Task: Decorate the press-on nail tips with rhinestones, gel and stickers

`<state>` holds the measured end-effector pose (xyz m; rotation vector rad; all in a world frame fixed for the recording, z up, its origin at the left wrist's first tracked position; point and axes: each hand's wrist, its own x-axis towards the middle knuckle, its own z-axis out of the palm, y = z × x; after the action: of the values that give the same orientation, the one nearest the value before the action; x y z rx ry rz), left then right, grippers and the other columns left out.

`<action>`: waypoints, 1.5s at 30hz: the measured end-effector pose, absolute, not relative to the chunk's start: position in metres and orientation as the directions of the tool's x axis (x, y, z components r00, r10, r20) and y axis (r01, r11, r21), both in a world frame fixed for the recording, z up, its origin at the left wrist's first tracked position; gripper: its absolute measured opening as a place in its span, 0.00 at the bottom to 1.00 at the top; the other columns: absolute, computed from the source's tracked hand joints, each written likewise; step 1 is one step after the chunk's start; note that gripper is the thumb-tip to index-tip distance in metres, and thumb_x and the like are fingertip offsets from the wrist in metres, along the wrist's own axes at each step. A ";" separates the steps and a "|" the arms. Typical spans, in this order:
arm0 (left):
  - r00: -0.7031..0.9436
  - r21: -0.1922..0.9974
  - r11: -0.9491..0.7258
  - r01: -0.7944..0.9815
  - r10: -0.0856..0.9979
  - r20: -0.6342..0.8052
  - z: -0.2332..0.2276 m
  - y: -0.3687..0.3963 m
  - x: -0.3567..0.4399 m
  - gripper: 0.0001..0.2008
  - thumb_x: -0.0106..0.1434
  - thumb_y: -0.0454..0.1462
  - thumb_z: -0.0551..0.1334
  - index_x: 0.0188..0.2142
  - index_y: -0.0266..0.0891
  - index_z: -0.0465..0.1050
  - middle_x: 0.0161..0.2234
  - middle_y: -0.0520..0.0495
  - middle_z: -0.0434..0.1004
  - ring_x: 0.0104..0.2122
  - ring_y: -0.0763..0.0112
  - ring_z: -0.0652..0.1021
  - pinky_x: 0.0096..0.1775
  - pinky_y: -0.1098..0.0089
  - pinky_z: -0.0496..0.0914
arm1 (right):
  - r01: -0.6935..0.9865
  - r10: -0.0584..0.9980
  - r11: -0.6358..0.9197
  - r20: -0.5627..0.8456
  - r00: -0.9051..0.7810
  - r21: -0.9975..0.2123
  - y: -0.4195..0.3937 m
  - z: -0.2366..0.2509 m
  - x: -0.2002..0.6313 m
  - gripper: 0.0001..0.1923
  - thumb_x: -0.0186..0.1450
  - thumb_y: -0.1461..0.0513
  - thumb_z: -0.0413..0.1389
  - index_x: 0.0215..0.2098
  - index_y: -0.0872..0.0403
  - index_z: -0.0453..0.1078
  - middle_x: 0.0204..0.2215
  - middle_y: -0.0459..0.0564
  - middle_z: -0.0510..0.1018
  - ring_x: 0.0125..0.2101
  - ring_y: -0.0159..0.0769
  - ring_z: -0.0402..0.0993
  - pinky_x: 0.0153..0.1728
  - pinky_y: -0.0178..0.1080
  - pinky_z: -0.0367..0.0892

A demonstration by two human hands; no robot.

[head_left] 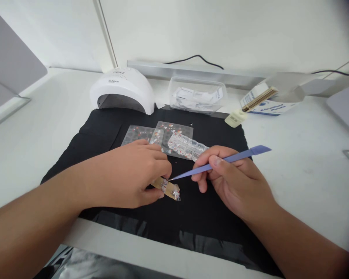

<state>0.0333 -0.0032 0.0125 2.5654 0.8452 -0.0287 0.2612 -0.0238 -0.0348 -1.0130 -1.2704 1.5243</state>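
My left hand (133,174) is closed on a tan wooden stick (171,190), thumb below and fingers above. Small clear, decorated nail tips (177,192) sit along the stick, and my fingers hide its far end. Purple tweezers (203,168) with a fine metal point are pinched in my right hand (232,178). Their point reaches the stick beside my left fingertips; whether it touches a nail tip cannot be made out. Just beyond my right fingers lies a clear compartment case (187,145) with tiny pieces in it.
Clear sticker sheets (174,130) lie on the black mat (110,130). Along the back stand a white nail lamp (122,87), a clear plastic box (197,93) of packets, a small pale bottle (235,118) and an alcohol-pad box (272,106) with wooden sticks (260,99).
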 end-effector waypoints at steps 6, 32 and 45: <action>0.815 0.396 -0.722 0.568 0.559 -0.149 0.013 -0.003 0.034 0.02 0.61 0.35 0.64 0.35 0.39 0.74 0.32 0.50 0.76 0.36 0.64 0.73 0.43 0.61 0.63 | -0.130 0.959 -0.081 -0.041 -0.280 -0.988 -0.024 -0.034 0.262 0.11 0.67 0.57 0.57 0.30 0.55 0.74 0.21 0.47 0.78 0.18 0.30 0.73 0.19 0.34 0.66; 0.815 0.388 -0.724 0.571 0.558 -0.158 0.013 -0.003 0.033 0.02 0.61 0.35 0.64 0.34 0.40 0.73 0.32 0.50 0.75 0.36 0.64 0.73 0.42 0.62 0.62 | -0.187 0.962 -0.062 -0.009 -0.272 -0.980 -0.023 -0.034 0.262 0.10 0.67 0.58 0.58 0.30 0.54 0.76 0.21 0.46 0.79 0.18 0.30 0.73 0.20 0.33 0.68; 0.809 0.387 -0.719 0.577 0.567 -0.153 0.010 -0.005 0.033 0.07 0.60 0.38 0.65 0.39 0.40 0.74 0.34 0.49 0.76 0.36 0.63 0.74 0.42 0.59 0.64 | -0.205 0.965 -0.080 -0.024 -0.262 -0.975 -0.019 -0.032 0.268 0.10 0.66 0.58 0.60 0.30 0.54 0.77 0.20 0.47 0.79 0.18 0.30 0.74 0.20 0.31 0.69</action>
<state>0.0334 -0.0050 0.0103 2.5739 0.8567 -0.0322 0.2678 -0.0192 -0.0318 -0.9493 -1.2033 1.5315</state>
